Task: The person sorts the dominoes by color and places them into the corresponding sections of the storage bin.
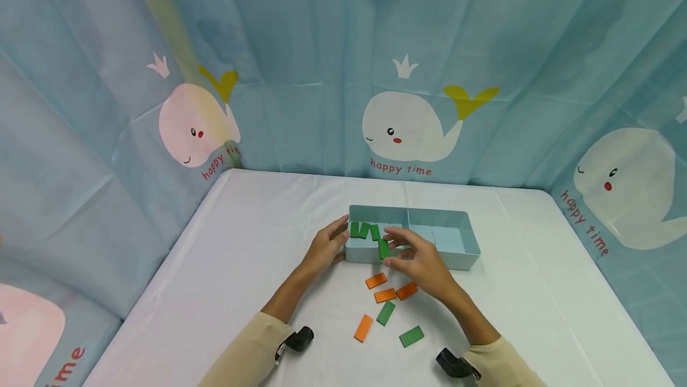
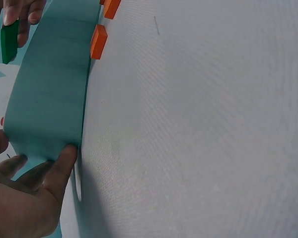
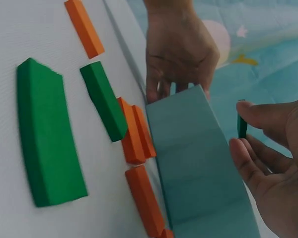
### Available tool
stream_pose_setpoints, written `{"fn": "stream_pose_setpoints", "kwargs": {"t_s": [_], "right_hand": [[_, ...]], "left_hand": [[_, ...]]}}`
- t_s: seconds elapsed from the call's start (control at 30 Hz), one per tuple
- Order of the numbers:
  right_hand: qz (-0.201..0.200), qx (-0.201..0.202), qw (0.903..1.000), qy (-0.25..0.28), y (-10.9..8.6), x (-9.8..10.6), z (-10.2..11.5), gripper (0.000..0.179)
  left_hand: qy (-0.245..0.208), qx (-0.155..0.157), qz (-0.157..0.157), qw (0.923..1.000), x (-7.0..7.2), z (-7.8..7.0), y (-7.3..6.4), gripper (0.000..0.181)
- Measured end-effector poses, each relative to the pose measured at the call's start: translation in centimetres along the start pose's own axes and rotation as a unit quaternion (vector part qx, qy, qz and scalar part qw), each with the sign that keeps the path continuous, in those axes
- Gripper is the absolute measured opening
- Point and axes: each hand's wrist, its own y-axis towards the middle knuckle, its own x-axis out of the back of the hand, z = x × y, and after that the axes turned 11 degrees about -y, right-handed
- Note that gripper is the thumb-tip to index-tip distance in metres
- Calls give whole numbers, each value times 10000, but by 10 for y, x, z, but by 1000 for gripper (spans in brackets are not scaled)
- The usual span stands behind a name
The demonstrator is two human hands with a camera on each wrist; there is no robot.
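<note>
While pinching a green block (image 1: pixel 383 249) in the right hand (image 1: pixel 415 253) near the centre of the head frame, bracing the left end of the pale blue box (image 1: pixel 448 260) with the left hand (image 1: pixel 324 245), fingers spread wide against the end wall. Holding that block above the near rim of the left compartment (image 1: pixel 394 216), to judge by the wrist views, though being unable to tell how far inside it. Facing three green blocks (image 1: pixel 364 231) sitting side by side in that compartment, towards its left. Most likely risking a clip of the held block against the near rim, through lowering too close to the wall; then perhaps losing so small a pinch and dropping the piece onto the tabletop (image 1: pixel 268 214). Also risking a knock to the nearest of the three, by coming down too far left. Possibly sliding the whole box rightward, by pressing too hard with the left hand while having no support at the opposite end. Seeing, in the lower middle of the head frame, four orange blocks (image 1: pixel 363 328) and two loose green blocks (image 1: pixel 411 337) lying before the box; perhaps nudging the orange one just beside the right hand, by dipping the wrist too low.
</note>
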Motion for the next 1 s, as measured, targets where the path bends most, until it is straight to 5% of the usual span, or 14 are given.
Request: {"fn": "stream_pose_setpoints", "kwargs": {"t_s": [0.43, 1.0], "right_hand": [[-59, -113, 9997, 227, 19, -4, 10, 58], [-35, -517, 9985, -150, 39, -7, 10, 58]], "left_hand": [[57, 0, -2, 10000, -1, 1, -1, 56], [58, -56, 15, 10000, -2, 3, -1, 56]]}}
